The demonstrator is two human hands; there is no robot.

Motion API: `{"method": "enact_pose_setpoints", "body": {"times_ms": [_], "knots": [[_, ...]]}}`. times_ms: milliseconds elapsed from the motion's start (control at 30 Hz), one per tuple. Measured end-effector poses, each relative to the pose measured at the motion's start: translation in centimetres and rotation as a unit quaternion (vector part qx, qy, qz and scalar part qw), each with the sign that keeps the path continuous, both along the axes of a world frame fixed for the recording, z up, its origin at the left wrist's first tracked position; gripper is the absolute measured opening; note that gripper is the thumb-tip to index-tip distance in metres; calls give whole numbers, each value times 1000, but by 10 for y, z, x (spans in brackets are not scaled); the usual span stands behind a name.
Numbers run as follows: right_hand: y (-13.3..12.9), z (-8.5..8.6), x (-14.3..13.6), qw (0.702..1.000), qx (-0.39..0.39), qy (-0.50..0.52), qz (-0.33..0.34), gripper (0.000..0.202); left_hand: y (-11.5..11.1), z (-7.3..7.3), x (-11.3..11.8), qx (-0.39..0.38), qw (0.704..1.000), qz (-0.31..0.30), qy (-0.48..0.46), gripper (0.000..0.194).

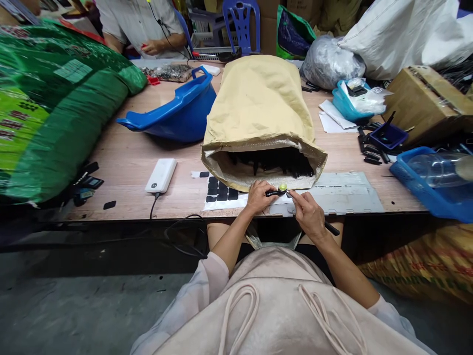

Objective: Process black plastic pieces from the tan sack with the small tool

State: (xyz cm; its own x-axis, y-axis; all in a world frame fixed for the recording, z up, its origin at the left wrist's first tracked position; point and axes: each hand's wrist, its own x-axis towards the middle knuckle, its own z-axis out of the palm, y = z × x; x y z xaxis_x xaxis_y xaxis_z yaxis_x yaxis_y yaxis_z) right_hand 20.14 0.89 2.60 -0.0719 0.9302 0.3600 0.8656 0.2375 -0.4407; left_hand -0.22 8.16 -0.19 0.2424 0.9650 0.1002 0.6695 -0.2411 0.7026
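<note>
My left hand [258,196] is closed on a small dark part [273,194] at the table's front edge, below the mouth of a tan paper sack [264,98]. In my right hand [309,214] is a slim tool with a black handle [331,228]. Its metal end meets the dark part, or comes very close to it. A small round yellow-green piece [283,187] shows between my fingertips; what it rests on I cannot tell. Dark pieces [273,160] fill the open sack. Under my hands lies a grey flat board [343,195], beside a white sheet with black stickers [222,190].
A white power bank [161,175] with a cable lies left. Behind it stands a tilted blue basin [177,111]. Green sacks [70,108] crowd the far left. A blue tray [436,192] and a cardboard box [424,103] stand right. Another person's hand [152,47] is across the table.
</note>
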Motion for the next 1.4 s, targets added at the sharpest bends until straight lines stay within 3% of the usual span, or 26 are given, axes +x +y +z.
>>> {"method": "enact_pose_setpoints", "body": {"times_ms": [267,500,933,1067,1167,1267,1400], "knots": [[20,-6,17,998,35,-18,-44,34,-2,3,1,7,1000,2,3,17],[52,-31,36,992,55,-106,-42,28,-3,5,0,14,1000,-9,24,21],[52,-41,31,992,44,-104,-59,28,-3,4,-2,34,999,-26,24,21],[51,-39,30,992,42,-104,-56,28,-22,7,1,66,997,-26,42,17],[50,-38,29,992,36,-104,-55,28,-56,5,4,89,988,-120,39,17],[50,-37,29,993,35,-101,-56,28,-89,-5,6,46,967,-249,38,19],[50,-37,29,993,37,-98,-56,28,-105,-24,11,-15,948,-308,81,15]]}}
